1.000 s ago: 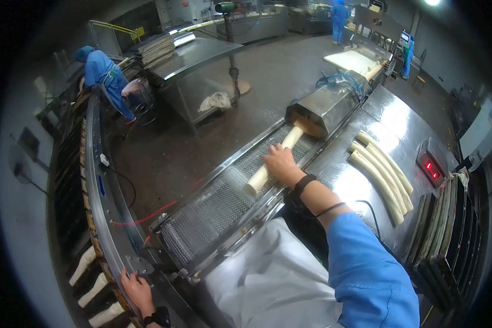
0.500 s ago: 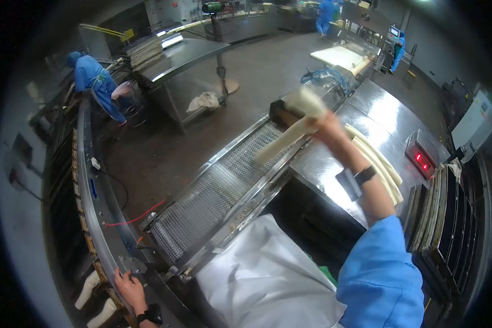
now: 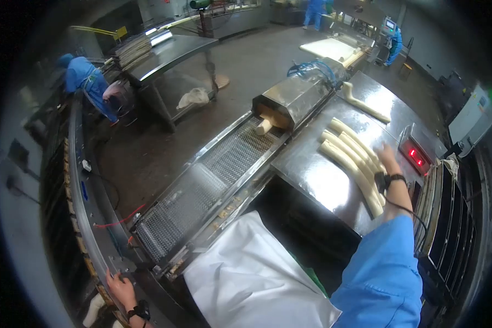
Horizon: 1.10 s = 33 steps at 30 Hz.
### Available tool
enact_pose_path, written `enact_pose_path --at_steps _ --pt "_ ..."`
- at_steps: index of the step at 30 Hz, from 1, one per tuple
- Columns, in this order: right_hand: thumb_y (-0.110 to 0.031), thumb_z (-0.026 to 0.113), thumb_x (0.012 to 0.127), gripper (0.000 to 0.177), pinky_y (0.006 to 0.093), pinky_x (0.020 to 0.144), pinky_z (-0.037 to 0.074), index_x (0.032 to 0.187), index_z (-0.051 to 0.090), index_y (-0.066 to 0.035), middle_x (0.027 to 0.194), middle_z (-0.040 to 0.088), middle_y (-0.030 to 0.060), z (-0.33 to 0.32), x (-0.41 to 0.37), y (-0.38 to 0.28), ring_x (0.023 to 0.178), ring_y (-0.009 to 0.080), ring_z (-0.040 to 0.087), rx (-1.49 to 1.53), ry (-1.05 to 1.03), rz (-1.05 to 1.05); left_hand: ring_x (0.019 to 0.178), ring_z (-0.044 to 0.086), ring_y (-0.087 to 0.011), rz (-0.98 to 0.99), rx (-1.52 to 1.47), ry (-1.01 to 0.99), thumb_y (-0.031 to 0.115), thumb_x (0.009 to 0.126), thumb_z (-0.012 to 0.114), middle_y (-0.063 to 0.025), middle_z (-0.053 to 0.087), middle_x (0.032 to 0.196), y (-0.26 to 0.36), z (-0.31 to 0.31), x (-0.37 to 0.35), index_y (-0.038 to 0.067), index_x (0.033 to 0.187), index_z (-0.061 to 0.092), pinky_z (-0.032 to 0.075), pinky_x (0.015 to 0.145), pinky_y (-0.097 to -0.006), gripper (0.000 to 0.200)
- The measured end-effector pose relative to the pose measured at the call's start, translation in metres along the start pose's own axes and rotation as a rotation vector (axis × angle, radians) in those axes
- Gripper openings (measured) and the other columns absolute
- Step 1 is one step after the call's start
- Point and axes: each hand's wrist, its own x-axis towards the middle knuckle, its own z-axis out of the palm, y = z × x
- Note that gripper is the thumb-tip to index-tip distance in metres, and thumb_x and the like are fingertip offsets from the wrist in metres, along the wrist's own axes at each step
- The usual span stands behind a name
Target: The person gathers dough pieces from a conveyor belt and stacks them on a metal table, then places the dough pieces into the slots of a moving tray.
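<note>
My right hand (image 3: 387, 158) is at the right edge of several long pale dough strips (image 3: 355, 161), lying side by side on the steel table. Motion blurs its fingers, so I cannot make out whether it grips a strip. Farther back on the table lies a single bent dough strip (image 3: 369, 105). One dough piece (image 3: 264, 127) sits at the mouth of a metal hood (image 3: 298, 95) over the mesh conveyor (image 3: 188, 188). With fingers spread, my left hand (image 3: 121, 290) rests on the curved metal rail at lower left; pale dough pieces (image 3: 94, 310) show below it.
A scale with a red display (image 3: 415, 154) stands at the table's right. Stacked trays (image 3: 448, 213) line the right side. Across the floor is another metal table (image 3: 172, 57), with a person in blue (image 3: 85, 79) beside it. Other people work at the back.
My right hand has let go of the dough it held over the conveyor and moved right, to the strips on the table. My left hand stays on the rail.
</note>
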Motion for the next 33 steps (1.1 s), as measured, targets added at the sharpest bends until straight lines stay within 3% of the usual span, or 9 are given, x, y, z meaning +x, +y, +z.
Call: enact_pose_path --at_steps 1,2,4,10,15,21,26,30,33 --pt "-0.043 0.071 0.080 0.070 0.0410 0.099 0.047 0.128 0.057 0.005 0.121 0.062 0.0292 0.018 -0.015 0.029 0.115 0.0392 0.060 -0.149 0.036 0.001 0.128 0.045 -0.0386 -0.039 0.001 0.004 -0.005 0.076 0.058 -0.0201 0.049 0.137 0.003 0.000 -0.003 -0.005 0.100 0.065 0.037 0.107 -0.0449 0.025" --pt "-0.049 0.066 0.082 0.067 0.0442 0.098 0.047 0.123 0.058 0.005 0.120 0.062 0.0297 -0.012 -0.054 -0.012 0.113 0.0420 0.060 -0.184 -0.350 0.188 0.128 0.045 -0.0386 -0.046 0.011 0.004 -0.005 0.076 0.058 -0.0201 0.049 0.137 0.009 -0.003 -0.007 -0.005 0.100 0.065 0.037 0.107 -0.0449 0.025" --pt "-0.055 0.064 0.083 0.069 0.0474 0.098 0.046 0.116 0.060 0.005 0.115 0.064 0.0280 -0.014 -0.090 -0.015 0.111 0.0438 0.060 -0.279 -0.122 0.117 0.127 0.047 -0.0370 -0.179 -0.203 -0.038 -0.004 0.079 0.058 -0.0183 0.051 0.136 0.032 -0.006 -0.011 -0.002 0.105 0.065 0.039 0.107 -0.0431 0.027" --pt "-0.056 0.066 0.081 0.077 0.0471 0.098 0.047 0.117 0.056 0.011 0.114 0.062 0.0337 -0.014 -0.085 -0.032 0.110 0.0455 0.059 -0.199 -0.224 0.125 0.108 0.061 -0.0205 -0.070 -0.942 -0.152 -0.007 0.079 0.057 -0.0113 0.063 0.121 0.179 0.017 -0.022 0.000 0.117 0.064 0.047 0.094 -0.0320 0.039" --pt "-0.048 0.072 0.079 0.071 0.0449 0.089 0.051 0.108 0.058 0.015 0.107 0.063 0.0353 -0.012 -0.120 -0.066 0.104 0.0449 0.062 -0.110 -0.227 0.060 0.118 0.057 -0.0197 0.200 -1.489 -0.946 -0.002 0.083 0.065 -0.0095 0.061 0.127 0.392 0.045 -0.094 0.001 0.131 0.054 0.046 0.101 -0.0336 0.049" --pt "-0.059 0.070 0.076 0.084 0.0429 0.090 0.051 0.113 0.055 0.015 0.106 0.065 0.0331 0.007 -0.163 -0.093 0.101 0.0415 0.065 -0.075 -0.294 0.128 0.137 0.040 -0.0291 -0.092 -1.444 -1.951 0.038 0.090 0.070 -0.0230 0.034 0.150 0.559 -0.001 -0.181 -0.003 0.154 0.005 0.034 0.113 -0.0432 0.100" --pt "-0.057 0.074 0.074 0.080 0.0400 0.085 0.053 0.109 0.059 0.014 0.101 0.068 0.0279 0.018 -0.196 -0.110 0.095 0.0366 0.067 -0.007 -0.404 0.069 0.114 0.060 -0.0236 -0.024 -1.626 -1.937 0.037 0.091 0.068 -0.0156 0.060 0.125 0.577 0.005 -0.199 -0.003 0.139 0.043 0.048 0.098 -0.0400 0.068" --pt "-0.023 0.073 0.083 0.057 0.0355 0.085 0.052 0.126 0.053 0.009 0.116 0.064 0.0194 0.013 -0.242 -0.156 0.103 0.0277 0.064 0.962 -0.669 0.217 0.103 0.065 -0.0236 -0.120 -1.720 -1.709 0.025 0.084 0.071 -0.0143 0.066 0.115 0.558 0.020 -0.181 -0.005 0.129 0.055 0.052 0.089 -0.0349 0.056" --pt "-0.019 0.063 0.091 0.052 0.0357 0.088 0.052 0.134 0.045 0.004 0.122 0.059 0.0156 0.011 -0.274 -0.192 0.109 0.0249 0.060 1.184 -0.874 0.116 0.096 0.066 -0.0244 -0.066 -1.685 -1.502 0.019 0.078 0.068 -0.0176 0.068 0.105 0.509 -0.016 -0.137 -0.009 0.117 0.063 0.052 0.086 -0.0344 0.048"
